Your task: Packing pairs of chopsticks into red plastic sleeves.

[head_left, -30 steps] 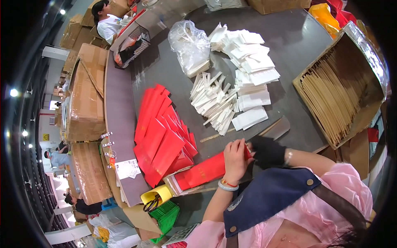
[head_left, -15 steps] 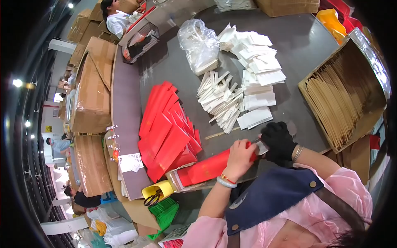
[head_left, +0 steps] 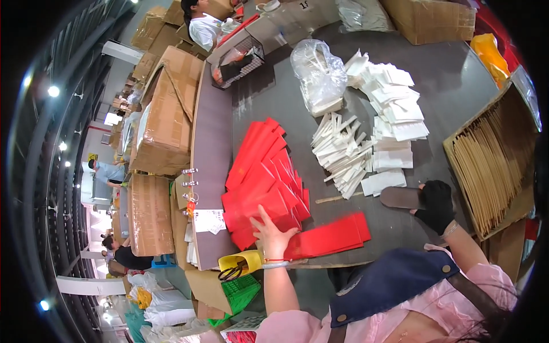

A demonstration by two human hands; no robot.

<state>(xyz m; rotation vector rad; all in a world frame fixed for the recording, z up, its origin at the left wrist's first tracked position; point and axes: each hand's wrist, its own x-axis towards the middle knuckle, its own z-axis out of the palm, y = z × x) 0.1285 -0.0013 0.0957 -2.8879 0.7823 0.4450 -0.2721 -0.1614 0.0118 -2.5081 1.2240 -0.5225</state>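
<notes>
My left hand [head_left: 273, 235] is bare, with its fingers spread over the near end of a fanned pile of red paper envelopes [head_left: 260, 166]. Whether the fingertips touch the pile is hard to tell. Beside that wrist, at the table's near edge, lies a red envelope stack [head_left: 329, 236], slightly blurred. On the right, my black-gloved right hand [head_left: 436, 207] grips a flat dark strip with a rounded end [head_left: 399, 198], which points left over the table. Just beyond it are folded white paper pieces [head_left: 394, 123] in a long overlapping row and narrow white strips [head_left: 338, 154].
An open carton of upright brown card pieces [head_left: 489, 166] stands at the right. A plastic-bagged bundle [head_left: 317, 74] and a black wire basket [head_left: 240, 62] lie farther back. At the near left edge sits a yellow holder [head_left: 246, 262] with black scissors. Another person [head_left: 203, 28] is beyond the table.
My left hand has left the red envelope near my right hand and moved left to the pile, its fingers spreading. My gloved hand has drawn right, the rounded strip now plainly visible.
</notes>
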